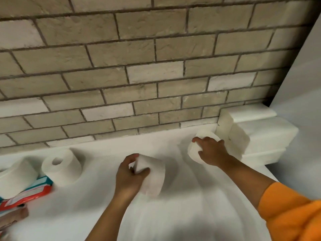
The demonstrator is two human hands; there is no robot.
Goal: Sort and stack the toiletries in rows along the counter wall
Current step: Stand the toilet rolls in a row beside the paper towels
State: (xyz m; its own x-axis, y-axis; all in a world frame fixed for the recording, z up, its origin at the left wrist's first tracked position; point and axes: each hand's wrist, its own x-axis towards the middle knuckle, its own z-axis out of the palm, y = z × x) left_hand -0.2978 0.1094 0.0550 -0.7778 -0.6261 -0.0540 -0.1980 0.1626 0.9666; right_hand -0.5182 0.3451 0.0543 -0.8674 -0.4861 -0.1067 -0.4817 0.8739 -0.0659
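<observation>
My left hand point(129, 173) grips a white toilet paper roll point(153, 176) lying on its side in the middle of the white counter point(107, 206). My right hand point(211, 150) is closed over a second white roll point(194, 151) that stands close to the brick wall, right beside a stack of white rolls point(232, 134) at the far right. An upright roll point(60, 167) stands free at the left, and another roll point(15, 178) lies at the left edge, on top of flat packets.
Teal and red flat packets point(34, 190) lie at the left edge under a roll. A brick wall point(139, 75) runs along the back of the counter. White blocks or boxes point(265, 134) fill the right corner next to a plain white side wall.
</observation>
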